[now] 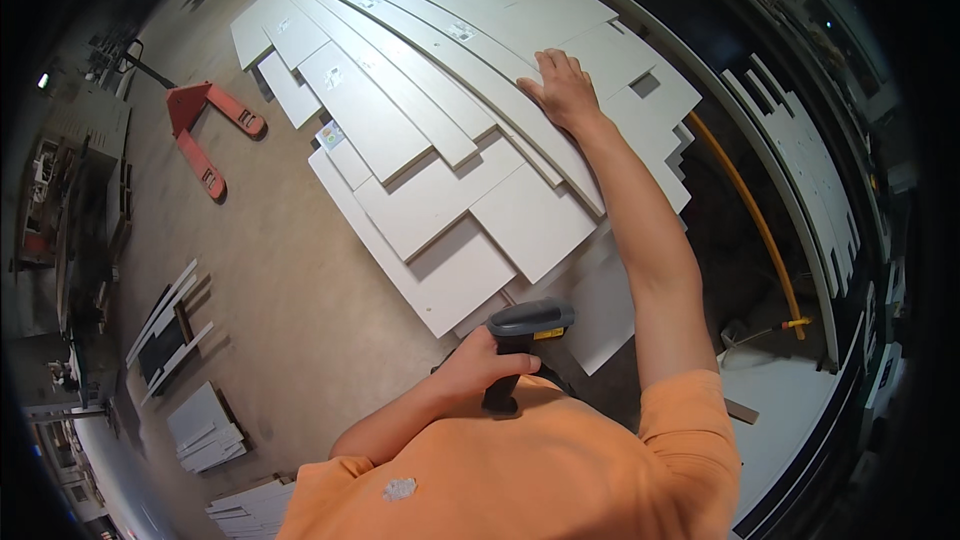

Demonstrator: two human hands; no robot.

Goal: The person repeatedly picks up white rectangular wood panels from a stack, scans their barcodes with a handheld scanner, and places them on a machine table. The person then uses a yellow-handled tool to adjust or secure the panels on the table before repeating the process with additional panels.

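A dark grey handheld barcode scanner (530, 318) is gripped upright in my left hand (478, 368), close against the orange shirt. The fingers wrap round its handle, and its head tilts to the right. My right arm reaches forward over the stack of white boards (550, 215). On top of it rests my right hand (565, 92), fingers stretched ahead and thumb apart, with nothing visible in its grasp. Just left of that hand runs a long narrow white board (430, 40). A small printed label (462, 30) lies on the boards beyond it.
A red pallet jack (205, 120) stands on the floor to the left. Smaller piles of white panels (205, 425) lie at lower left. On the right, a yellow-orange hose (745, 205) hangs beside a rack of white strips (800, 160).
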